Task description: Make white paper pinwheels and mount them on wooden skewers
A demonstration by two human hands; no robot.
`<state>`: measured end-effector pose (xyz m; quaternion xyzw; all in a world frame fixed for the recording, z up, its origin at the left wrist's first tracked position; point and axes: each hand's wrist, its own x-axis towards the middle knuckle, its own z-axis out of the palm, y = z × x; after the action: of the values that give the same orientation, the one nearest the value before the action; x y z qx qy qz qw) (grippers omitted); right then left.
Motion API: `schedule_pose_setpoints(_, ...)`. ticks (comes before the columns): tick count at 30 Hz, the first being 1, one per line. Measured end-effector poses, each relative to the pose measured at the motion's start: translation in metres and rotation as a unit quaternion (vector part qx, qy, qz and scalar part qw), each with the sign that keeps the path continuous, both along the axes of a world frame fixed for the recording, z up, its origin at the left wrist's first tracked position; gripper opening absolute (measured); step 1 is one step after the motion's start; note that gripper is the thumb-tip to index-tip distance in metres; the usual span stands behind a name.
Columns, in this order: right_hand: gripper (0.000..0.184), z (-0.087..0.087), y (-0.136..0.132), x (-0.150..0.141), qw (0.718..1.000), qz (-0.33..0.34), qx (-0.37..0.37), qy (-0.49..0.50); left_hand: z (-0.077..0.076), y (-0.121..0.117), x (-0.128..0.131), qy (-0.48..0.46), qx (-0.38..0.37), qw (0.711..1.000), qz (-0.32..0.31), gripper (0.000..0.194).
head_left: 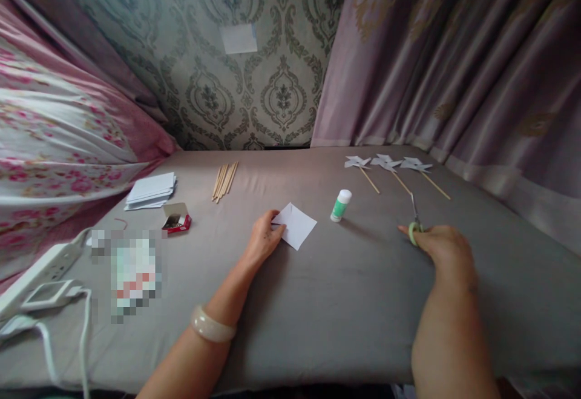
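A white square of paper [298, 227] is pinched at its left corner by my left hand [266, 234], near the middle of the table; a short slit shows near its top corner. My right hand [438, 241] is off to the right with fingers at the green handles of a pair of scissors [414, 224], whose blades point away from me. Between my hands a glue stick [340, 206] with a white cap and green label stands upright. Beyond the scissors lie three white paper pinwheels [387, 163] on wooden sticks.
Several wooden sticks [225, 181] lie at the back, left of centre. A stack of white paper [152, 191] and a small open red box [177, 220] are on the left. A white power strip [54, 266] with cables occupies the left edge, beside a blurred packet [136, 272].
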<state>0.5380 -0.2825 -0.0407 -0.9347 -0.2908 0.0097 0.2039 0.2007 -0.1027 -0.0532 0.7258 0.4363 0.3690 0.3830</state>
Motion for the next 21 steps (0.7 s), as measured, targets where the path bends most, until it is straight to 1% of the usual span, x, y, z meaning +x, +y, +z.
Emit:
schedule_pose_setpoints(1,0.05,0.0,0.004,-0.003,0.998,-0.031,-0.046,-0.016,-0.002,0.001,0.0,0.017,0.029,0.999,-0.012,0.029)
schedule_pose_setpoints(3,0.05,0.003,0.013,-0.011,0.991,-0.044,-0.125,-0.01,-0.007,0.002,-0.002,0.057,0.086,0.994,-0.028,0.033)
schedule_pose_setpoints(5,0.048,0.008,0.021,-0.019,0.986,-0.026,-0.166,0.004,-0.011,0.004,-0.004,0.113,0.144,0.983,-0.025,0.037)
schedule_pose_setpoints(8,0.047,0.017,0.025,-0.028,0.98,0.017,-0.199,0.004,-0.011,0.002,-0.006,0.195,0.206,0.959,-0.017,0.029)
schedule_pose_setpoints(10,0.046,0.024,0.023,-0.03,0.976,0.03,-0.215,-0.016,-0.006,-0.004,-0.005,0.235,0.216,0.947,-0.043,0.025)
schedule_pose_setpoints(12,0.041,0.031,0.02,-0.031,0.971,0.037,-0.235,-0.027,0.001,-0.013,-0.002,0.27,0.217,0.935,-0.076,0.026)
schedule_pose_setpoints(13,0.037,0.035,0.018,-0.03,0.967,0.047,-0.249,-0.016,0.005,-0.019,0.0,0.287,0.22,0.928,-0.091,0.027)
schedule_pose_setpoints(16,0.032,0.044,0.014,-0.023,0.946,0.087,-0.296,0.101,0.013,-0.033,0.005,0.33,0.229,0.908,-0.117,0.029)
schedule_pose_setpoints(18,0.031,0.05,0.013,-0.017,0.929,0.098,-0.308,0.178,0.014,-0.038,0.007,0.338,0.232,0.904,-0.125,0.029)
schedule_pose_setpoints(19,0.03,0.053,0.012,-0.014,0.925,0.1,-0.311,0.194,0.014,-0.038,0.007,0.335,0.234,0.904,-0.129,0.029)
schedule_pose_setpoints(21,0.029,0.056,0.011,-0.011,0.924,0.1,-0.322,0.179,0.012,-0.037,0.007,0.322,0.238,0.906,-0.139,0.027)
